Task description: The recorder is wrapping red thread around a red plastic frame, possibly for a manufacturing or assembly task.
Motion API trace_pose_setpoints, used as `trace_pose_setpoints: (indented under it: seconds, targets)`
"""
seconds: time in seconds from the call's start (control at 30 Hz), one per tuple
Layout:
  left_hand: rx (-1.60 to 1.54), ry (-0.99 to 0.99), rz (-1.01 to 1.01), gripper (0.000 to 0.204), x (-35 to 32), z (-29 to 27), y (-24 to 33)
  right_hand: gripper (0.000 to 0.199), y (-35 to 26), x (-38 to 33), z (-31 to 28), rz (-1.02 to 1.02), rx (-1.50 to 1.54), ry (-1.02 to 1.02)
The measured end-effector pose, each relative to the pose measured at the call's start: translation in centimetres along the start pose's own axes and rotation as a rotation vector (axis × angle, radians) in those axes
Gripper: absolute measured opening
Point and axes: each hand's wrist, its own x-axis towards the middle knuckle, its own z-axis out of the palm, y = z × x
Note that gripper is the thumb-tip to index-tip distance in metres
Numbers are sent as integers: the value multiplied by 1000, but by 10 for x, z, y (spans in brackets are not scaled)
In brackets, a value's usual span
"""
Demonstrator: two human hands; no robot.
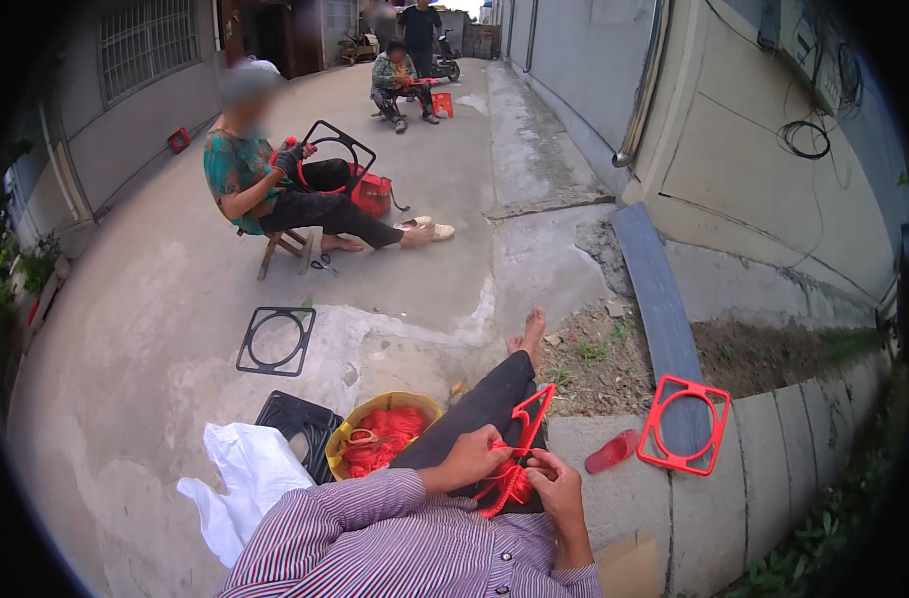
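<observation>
A red plastic frame [542, 402] rests tilted on my lap, its lower part hidden by my hands and by red cord. My left hand [472, 458] is closed in a pinch on the red cord [514, 451], close to the frame's edge. On the other side, my right hand [557, 486] also pinches the cord between thumb and fingers. The cord runs taut from one hand to the other. Beneath them, a loose bunch of red cord [510, 486] lies on my dark trousers.
A yellow basket [337, 460] of red cord with scissors [361, 438] stands left, beside stacked black frames [293, 424] and a white sack [240, 478]. One black frame [276, 341] lies ahead. Right are a red slipper [612, 452] and red frame [683, 463]. Co-workers sit farther off.
</observation>
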Motion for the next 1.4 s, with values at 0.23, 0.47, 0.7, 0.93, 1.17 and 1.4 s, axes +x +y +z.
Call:
trace_pose_setpoints:
  seconds: [0.23, 0.47, 0.7, 0.93, 1.17, 1.4]
  targets:
    - [-546, -264, 77, 18, -1, 7, 59, 43, -34, -11, 14, -392, -246, 56]
    - [-571, -334, -302, 43, 29, 0, 29, 10, -36, -26, -110, -299, 1104, 90]
    - [-544, -268, -303, 53, 26, 23, -12, 16, 14, -18, -116, -113, 876, 171]
    - [-842, -347, -536, 36, 25, 34, -11, 25, 19, 10, -14, 216, 349, -27]
    - [-964, -376, -597, 13, 29, 45, -21, 17, 1, -10, -48, 154, 248, 89]
    - [-955, -389, -591, 15, 22, 38, -17, 21, 33, -20, -63, 210, 341, 232]
